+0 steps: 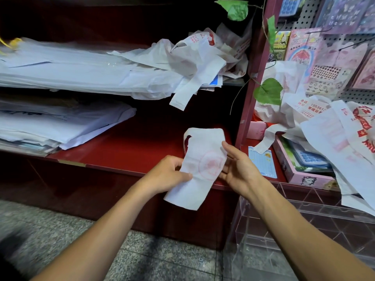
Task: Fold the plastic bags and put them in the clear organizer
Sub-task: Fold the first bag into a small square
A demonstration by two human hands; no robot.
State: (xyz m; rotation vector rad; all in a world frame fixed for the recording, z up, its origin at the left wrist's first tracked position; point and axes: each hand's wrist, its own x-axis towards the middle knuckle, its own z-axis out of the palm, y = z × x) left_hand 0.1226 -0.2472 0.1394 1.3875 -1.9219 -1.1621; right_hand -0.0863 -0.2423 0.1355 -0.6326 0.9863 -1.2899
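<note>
The left hand [169, 175] pinched the folded white plastic bag [199, 167] at mid-frame, thumb on top. The right hand [238, 169] lay open, fingers straight along the bag's right edge. The clear organizer [304, 226] stood empty at lower right, below loose bags [332, 136].

Loose bags [332, 138] overhang clear organizer [304, 226]; red shelf [129, 147] open.

Bag [203, 165]: thin, matt, creased white plastic film with faded red print. Shelf [129, 147]: smooth, semi-gloss red lacquer. Organizer [316, 226]: clear, glossy rigid plastic. Floor [146, 260]: speckled grey polished stone. Pegboard [304, 19]: perforated.
</note>
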